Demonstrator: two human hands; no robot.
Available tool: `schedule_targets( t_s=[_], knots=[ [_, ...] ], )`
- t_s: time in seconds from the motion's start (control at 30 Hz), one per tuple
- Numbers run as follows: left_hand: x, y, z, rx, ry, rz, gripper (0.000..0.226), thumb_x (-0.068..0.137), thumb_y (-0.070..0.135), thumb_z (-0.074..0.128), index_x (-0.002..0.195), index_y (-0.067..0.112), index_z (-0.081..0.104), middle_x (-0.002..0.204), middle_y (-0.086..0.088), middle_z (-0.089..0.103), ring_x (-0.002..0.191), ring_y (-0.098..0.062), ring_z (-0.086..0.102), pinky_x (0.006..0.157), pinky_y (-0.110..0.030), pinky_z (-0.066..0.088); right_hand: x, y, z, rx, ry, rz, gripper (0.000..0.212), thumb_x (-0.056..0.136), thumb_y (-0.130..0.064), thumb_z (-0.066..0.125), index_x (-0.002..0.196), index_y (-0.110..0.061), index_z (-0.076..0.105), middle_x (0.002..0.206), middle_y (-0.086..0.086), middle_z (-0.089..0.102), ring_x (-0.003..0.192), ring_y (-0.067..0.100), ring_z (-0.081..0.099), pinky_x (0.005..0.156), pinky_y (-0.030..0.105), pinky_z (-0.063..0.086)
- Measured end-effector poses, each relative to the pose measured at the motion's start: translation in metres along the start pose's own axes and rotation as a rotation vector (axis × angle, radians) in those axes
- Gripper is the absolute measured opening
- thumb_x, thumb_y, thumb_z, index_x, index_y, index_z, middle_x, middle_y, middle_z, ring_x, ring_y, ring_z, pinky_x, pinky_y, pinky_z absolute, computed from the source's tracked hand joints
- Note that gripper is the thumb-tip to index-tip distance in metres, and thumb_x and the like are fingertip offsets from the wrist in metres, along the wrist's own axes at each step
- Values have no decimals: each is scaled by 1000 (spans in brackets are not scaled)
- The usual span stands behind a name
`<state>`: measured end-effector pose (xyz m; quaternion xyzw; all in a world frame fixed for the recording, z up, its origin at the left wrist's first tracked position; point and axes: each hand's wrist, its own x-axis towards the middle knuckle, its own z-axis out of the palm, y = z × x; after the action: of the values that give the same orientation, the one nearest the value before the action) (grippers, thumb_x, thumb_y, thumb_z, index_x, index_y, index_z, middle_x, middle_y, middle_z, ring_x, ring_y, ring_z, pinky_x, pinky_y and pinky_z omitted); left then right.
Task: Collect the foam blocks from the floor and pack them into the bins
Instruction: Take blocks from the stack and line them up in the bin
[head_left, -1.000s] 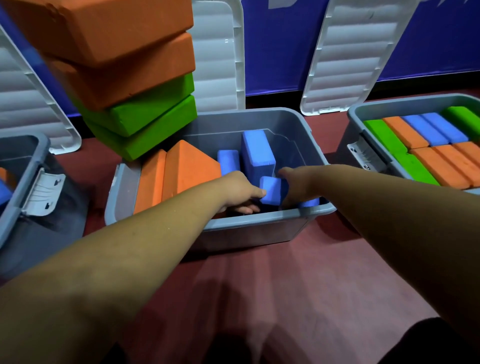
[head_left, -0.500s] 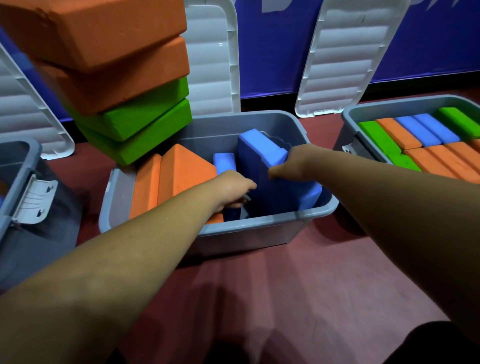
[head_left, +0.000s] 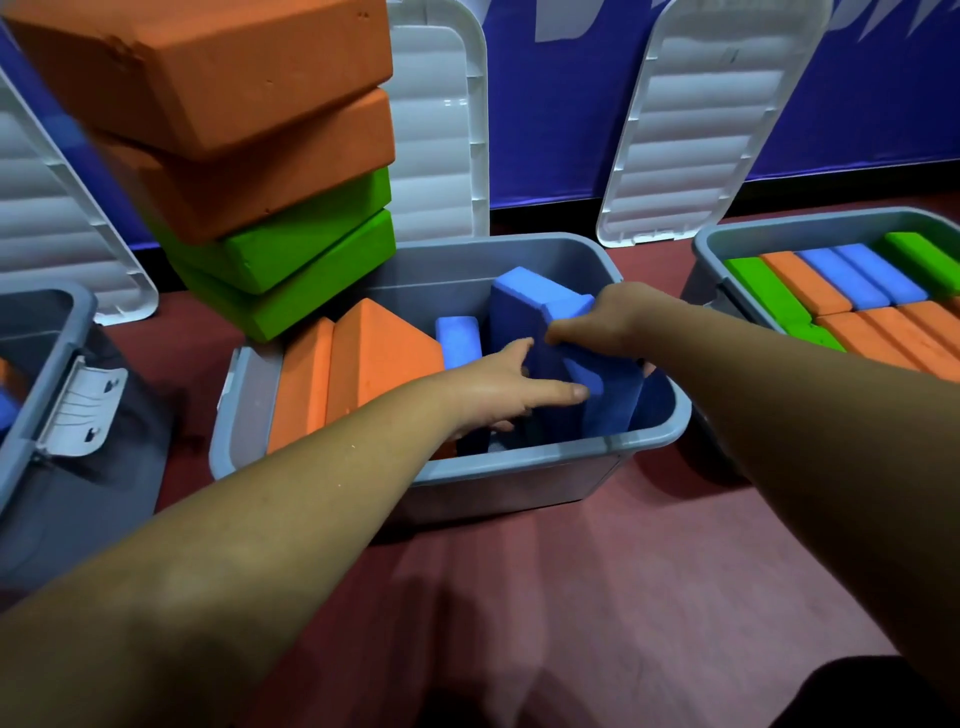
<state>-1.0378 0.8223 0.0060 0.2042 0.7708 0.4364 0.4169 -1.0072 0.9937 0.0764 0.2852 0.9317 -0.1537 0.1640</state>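
Grips upright blue block (head_left: 613, 397) w/ R hand (head_left: 600, 322) (curled over top edge), presses side w/ straight-fingered L hand (head_left: 493, 384), center-frame bin (head_left: 519, 483).

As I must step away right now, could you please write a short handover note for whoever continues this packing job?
Left hand: open, fingers laid against the front blue block inside the middle bin.
Right hand: grips that block's top; the block stands upright.
Done: two orange blocks and other blue blocks stand in the middle bin; the right bin looks full.
Left: settle the front blue block, then pack the stack of orange and green blocks beside the middle bin.
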Motion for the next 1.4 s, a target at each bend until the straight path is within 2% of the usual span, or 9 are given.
schedule_targets(
  t_s=[0.17,0.33,0.5,0.6,0.83,1.0,1.2,1.3,1.4],
  knots=[
    [2,9,13,105,154,120,107,62,82,77,150,44,30,140,22,51,120,-11,59,99,-38,54,8,-9,-4,28,-164,100,79,76,-72,68,110,-2,58,91,25,68,76,38,72,81,47,62],
    [14,4,26,144,216,91,89,76,71,74,148,35,35,133,14,58,115,-12,61,101,-39,53,20,-3,-5,59,-266,129,77,77,-66,72,124,-6,56,109,21,65,93,37,70,91,49,59],
    [17,11,29,28,154,17,99,71,62,84,150,33,33,131,14,61,113,-15,65,99,-40,55,36,5,-21,349,23,76,36,85,-38,59,105,-9,63,95,14,63,78,32,63,71,35,54],
    [18,4,32,84,106,-30,110,60,63,87,152,45,28,130,16,62,110,-16,67,94,-41,58,52,-1,-17,252,217,-26,30,94,-33,55,104,-6,64,99,13,64,85,31,57,71,34,41],
    [23,0,36,68,60,-49,94,67,45,85,146,55,35,116,16,72,104,-14,71,91,-39,59,84,-13,21,113,63,-65,56,88,-42,72,129,-7,57,122,13,64,101,33,60,81,38,47],
    [33,6,40,63,69,-76,90,65,53,86,143,44,43,112,17,73,101,-12,72,83,-34,59,92,-26,15,-33,-182,32,44,93,-37,68,128,-11,57,125,13,62,111,34,61,103,47,50],
    [83,-30,71,106,194,-134,125,23,88,84,135,57,41,115,21,70,105,-11,71,86,-38,59,111,-19,36,104,46,-52,47,74,-47,79,99,-14,56,105,8,62,98,33,61,87,42,55],
    [75,-27,70,240,199,-163,118,34,83,84,139,52,41,114,20,66,101,-13,69,84,-37,58,110,-11,44,153,175,-131,49,62,-59,74,79,-18,51,95,6,60,93,32,58,76,40,56],
    [47,-4,64,298,168,-166,116,41,80,82,142,45,39,118,14,63,103,-19,68,86,-40,58,107,-4,43,231,299,-195,50,61,-57,71,74,-15,49,92,6,56,87,31,58,59,32,41]
  ],
)
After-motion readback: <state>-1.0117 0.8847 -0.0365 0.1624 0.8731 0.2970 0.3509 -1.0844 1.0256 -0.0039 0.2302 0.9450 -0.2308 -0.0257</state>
